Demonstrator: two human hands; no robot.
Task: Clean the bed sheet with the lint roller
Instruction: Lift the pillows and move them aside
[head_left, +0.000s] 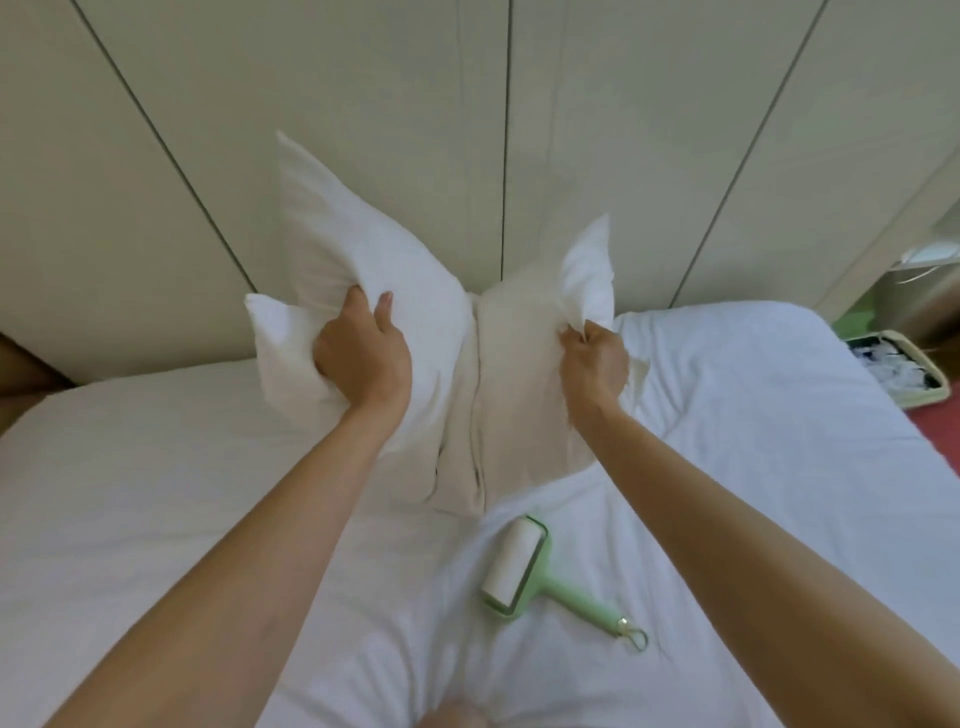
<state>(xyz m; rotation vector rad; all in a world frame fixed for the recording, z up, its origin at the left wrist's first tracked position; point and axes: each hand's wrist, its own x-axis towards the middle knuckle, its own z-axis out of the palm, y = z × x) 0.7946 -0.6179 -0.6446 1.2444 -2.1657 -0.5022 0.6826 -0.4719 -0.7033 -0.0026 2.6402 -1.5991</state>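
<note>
Left hand (363, 356) clutches a white pillow (337, 249), right hand (596, 359) pinches a second pillow (519, 374) by its corner, and the lint roller (519, 571) lies on the bed sheet (156, 493) between the forearms.

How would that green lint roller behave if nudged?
The lint roller probably feels light and stiff: it looks like thin plastic. Its paper drum could roll, though the handle lying flat on the bed sheet likely stops it.

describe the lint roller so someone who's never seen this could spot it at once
Find the white bed sheet filling the lower view. Just below the pillows, beside the right forearm, lies the lint roller. Nothing else on the sheet is green; its roll is white.
</note>
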